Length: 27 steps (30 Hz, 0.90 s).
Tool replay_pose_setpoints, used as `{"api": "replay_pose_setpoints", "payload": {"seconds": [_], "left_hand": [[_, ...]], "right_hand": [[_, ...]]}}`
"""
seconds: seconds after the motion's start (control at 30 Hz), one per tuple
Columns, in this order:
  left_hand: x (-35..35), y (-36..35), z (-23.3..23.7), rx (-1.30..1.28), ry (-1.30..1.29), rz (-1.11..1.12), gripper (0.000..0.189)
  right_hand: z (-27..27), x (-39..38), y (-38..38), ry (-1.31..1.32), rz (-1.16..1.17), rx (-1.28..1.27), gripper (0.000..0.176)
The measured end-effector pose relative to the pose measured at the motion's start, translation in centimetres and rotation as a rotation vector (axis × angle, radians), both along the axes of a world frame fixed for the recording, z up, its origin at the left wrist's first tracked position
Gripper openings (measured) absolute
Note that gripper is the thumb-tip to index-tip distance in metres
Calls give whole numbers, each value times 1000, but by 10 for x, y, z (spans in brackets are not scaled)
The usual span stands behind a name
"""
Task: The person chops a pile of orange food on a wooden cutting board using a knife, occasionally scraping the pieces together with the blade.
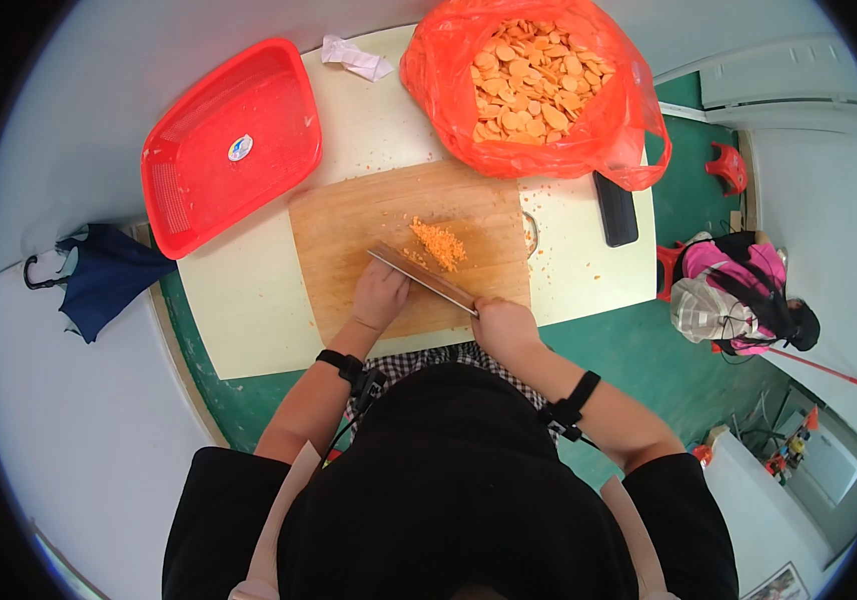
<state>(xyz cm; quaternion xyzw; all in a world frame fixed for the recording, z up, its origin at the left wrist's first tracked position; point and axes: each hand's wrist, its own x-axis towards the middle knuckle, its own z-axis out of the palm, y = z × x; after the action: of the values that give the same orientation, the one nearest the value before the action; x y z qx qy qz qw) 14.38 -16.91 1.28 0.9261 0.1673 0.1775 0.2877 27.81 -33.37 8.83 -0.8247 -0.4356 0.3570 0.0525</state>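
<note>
Black shirt [448, 475] fills the bottom of my distant view; past it, I see the right hand [505, 325] closed around one end of the knife [424, 277]. At its other end is the left hand [381, 292], whether pinching I cannot tell; chopped carrot [438, 243] lies on the wooden board [493, 220] just beyond the knife, ahead of both hands.
</note>
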Motion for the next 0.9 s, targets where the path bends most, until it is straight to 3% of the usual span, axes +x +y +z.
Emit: {"api": "replay_pose_setpoints", "payload": {"seconds": [0.17, 0.37, 0.57, 0.9], "left_hand": [[0, -1, 0, -20, 2, -4, 25], [-1, -4, -1, -17, 24, 41, 24], [-1, -2, 0, -10, 68, 3, 23], [1, -4, 4, -60, 3, 41, 20]], "right_hand": [[21, 1, -9, 45, -13, -21, 16], [-5, -5, 3, 26, -18, 36, 15], [19, 4, -9, 44, -47, -44, 16], [-4, -8, 0, 47, -52, 18, 17]]}}
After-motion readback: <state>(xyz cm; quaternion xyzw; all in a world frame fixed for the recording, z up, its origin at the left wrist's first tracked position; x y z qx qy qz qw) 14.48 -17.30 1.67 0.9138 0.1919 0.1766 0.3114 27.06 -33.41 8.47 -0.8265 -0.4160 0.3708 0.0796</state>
